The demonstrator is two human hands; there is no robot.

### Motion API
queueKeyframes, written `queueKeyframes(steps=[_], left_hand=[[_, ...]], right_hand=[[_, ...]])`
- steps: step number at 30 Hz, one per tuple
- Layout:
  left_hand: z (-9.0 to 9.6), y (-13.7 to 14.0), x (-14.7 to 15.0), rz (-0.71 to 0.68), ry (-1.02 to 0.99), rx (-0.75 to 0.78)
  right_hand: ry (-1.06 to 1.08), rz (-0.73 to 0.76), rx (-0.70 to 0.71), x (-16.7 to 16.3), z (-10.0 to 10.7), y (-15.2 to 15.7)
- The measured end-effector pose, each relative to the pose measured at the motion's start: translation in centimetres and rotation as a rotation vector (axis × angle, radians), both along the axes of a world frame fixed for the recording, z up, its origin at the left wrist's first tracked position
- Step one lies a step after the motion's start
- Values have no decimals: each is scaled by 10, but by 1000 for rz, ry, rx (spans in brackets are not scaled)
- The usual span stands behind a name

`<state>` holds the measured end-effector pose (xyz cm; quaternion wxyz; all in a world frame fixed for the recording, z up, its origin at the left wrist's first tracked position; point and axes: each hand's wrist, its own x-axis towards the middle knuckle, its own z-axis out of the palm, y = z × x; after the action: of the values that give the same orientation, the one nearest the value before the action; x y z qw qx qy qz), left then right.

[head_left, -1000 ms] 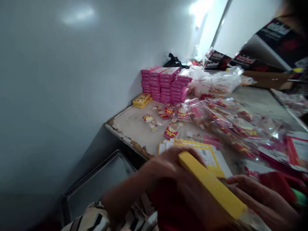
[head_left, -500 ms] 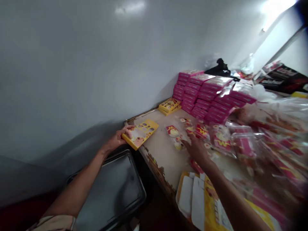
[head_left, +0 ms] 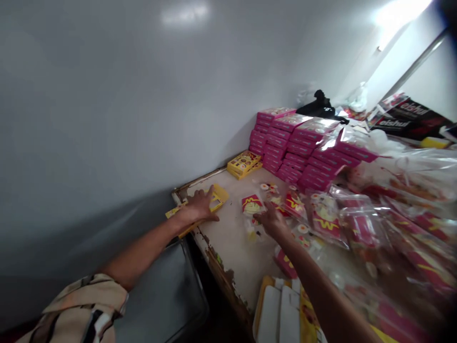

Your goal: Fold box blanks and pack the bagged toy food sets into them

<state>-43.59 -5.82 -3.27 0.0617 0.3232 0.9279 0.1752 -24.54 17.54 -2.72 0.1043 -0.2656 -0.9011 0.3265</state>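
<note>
My left hand (head_left: 200,206) lies palm down over a yellow box (head_left: 218,197) at the table's left corner, its fingers spread across the box top. The box's flap end points right, and its near end sticks out past the table edge. My right hand (head_left: 274,221) reaches over the clear plastic packets with fingers apart and nothing visibly gripped. Its fingertips are at the edge of a packet with a red and yellow fries-like piece (head_left: 252,205); whether they touch it I cannot tell. A similar packet (head_left: 294,204) lies just beyond that hand.
Pink boxes (head_left: 300,147) stand stacked by the wall, with yellow boxes (head_left: 244,163) beside them. Many clear packets (head_left: 360,224) cover the right side. Flattened white-and-yellow cartons (head_left: 280,309) lie at the near edge. A dark tray (head_left: 160,295) sits below the table's left edge.
My left hand has gone from holding the yellow box by its left end to lying on top of it. The box now rests lower, at the table corner. My right hand has shifted slightly left.
</note>
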Motion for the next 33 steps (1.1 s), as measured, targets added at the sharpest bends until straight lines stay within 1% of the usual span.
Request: queueKeyframes(steps=[2,4,6,7,9,10,12,16,18,20,22,24,26,28,30,33], left_hand=[[7,2,-3,-13,0,9],[20,-10,-6,-73,14,53],[35,-27,-3,-221,43,174],[42,-35,1,-313,62,253],[54,-45,16,-467,98,381],[59,-48,25,-513,112,413],[65,-47,43,-555,138,434],[72,-39,70,-614,202,420],[74,-35,78,-675,213,386],[73,-30,83,-759,210,352],[71,-23,88,-845,185,330],[66,-14,92,-908,136,328],[62,-6,95,-942,78,323],[58,0,98,-957,34,324],[57,4,100,-989,-15,311],[58,6,102,-1062,-105,252]], right_hand=[[52,42,-66,20,23,-1],[131,79,-167,44,51,-2],[194,90,-256,68,81,-7],[206,86,-266,79,95,-11],[211,101,-224,99,119,-25],[220,116,-183,107,128,-34],[212,157,-104,123,140,-54],[45,242,-56,154,152,-86],[-34,302,-35,168,156,-90],[-91,362,-28,179,160,-87],[-143,396,-115,185,161,-78],[-173,409,-278,187,159,-69],[-180,391,-437,188,155,-63],[-166,350,-558,191,150,-63],[-147,329,-634,195,147,-66],[-149,332,-641,200,146,-67]])
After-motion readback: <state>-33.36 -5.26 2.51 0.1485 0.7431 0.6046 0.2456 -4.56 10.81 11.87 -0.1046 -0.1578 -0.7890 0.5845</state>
